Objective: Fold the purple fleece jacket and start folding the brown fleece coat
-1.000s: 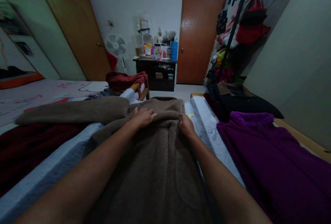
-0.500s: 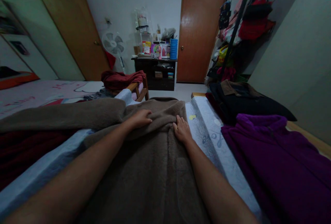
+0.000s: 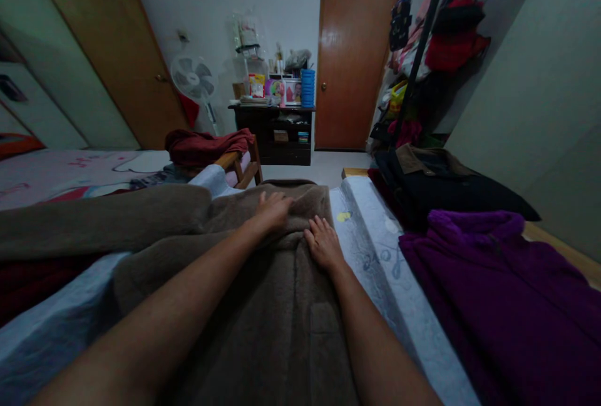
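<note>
A brown fuzzy coat (image 3: 263, 324) lies spread on the bed in front of me, one sleeve (image 3: 103, 219) stretched out to the left. My left hand (image 3: 273, 211) rests on the upper part of the coat, its fingers extended and slightly blurred. Close by on the right, my right hand (image 3: 325, 243) lies flat along the coat's edge with fingers outstretched. Creases run through the cloth between the two hands. Lower down, a pocket (image 3: 323, 337) shows beside my right forearm.
To the right lie a purple fleece jacket (image 3: 507, 306) and a dark folded garment with a brown collar (image 3: 451, 174). Pale bedding (image 3: 370, 249) shows between them and the coat. Dark red cloth (image 3: 209, 148) hangs over a wooden bed end. Beyond stand a fan (image 3: 193, 77) and black cabinet (image 3: 275, 137).
My left hand has slid to the right across the upper coat, nearer my right hand. My right hand stays at the coat's edge. The view has turned slightly to the right.
</note>
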The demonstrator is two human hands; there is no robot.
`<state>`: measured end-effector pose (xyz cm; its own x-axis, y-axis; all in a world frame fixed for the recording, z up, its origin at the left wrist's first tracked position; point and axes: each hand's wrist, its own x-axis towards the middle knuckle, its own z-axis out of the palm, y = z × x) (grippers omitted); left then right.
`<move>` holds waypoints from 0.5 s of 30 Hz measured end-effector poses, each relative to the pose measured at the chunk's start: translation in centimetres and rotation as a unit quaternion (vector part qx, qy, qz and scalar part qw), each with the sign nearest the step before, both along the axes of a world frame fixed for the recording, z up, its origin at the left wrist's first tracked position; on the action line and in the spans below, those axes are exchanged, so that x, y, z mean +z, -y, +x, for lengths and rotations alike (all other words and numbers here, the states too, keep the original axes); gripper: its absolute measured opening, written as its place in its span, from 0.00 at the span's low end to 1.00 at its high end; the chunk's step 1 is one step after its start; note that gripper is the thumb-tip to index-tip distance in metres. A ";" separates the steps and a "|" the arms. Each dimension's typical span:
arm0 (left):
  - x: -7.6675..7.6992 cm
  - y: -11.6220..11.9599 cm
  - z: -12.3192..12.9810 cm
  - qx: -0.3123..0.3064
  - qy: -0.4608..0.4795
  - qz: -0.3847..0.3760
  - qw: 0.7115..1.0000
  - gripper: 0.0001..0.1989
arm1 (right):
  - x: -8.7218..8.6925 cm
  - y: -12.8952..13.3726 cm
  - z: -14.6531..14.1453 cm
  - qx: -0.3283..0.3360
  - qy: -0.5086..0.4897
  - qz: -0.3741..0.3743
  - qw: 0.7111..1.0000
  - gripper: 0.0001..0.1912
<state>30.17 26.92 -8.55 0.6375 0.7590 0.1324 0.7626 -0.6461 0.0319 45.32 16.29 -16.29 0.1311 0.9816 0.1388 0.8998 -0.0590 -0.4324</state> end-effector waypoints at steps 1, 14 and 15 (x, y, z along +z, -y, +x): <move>0.0 0.0 1.8 -0.033 0.002 -0.004 0.999 0.24 | 0.0 0.0 0.0 0.001 0.000 -0.001 1.000 0.29; -4.6 -5.9 10.8 -0.147 -0.078 -0.085 0.982 0.25 | 0.3 0.6 0.0 -0.010 -0.018 -0.010 1.000 0.29; -5.1 -6.2 10.8 -0.143 -0.079 -0.088 0.983 0.27 | 0.3 0.7 0.0 -0.013 -0.018 -0.011 1.000 0.29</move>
<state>40.98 33.08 -13.61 0.8304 0.5477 -0.1023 0.5547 -0.8299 0.0592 45.33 15.62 -15.99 0.1604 0.9807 0.1121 0.8815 -0.0912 -0.4633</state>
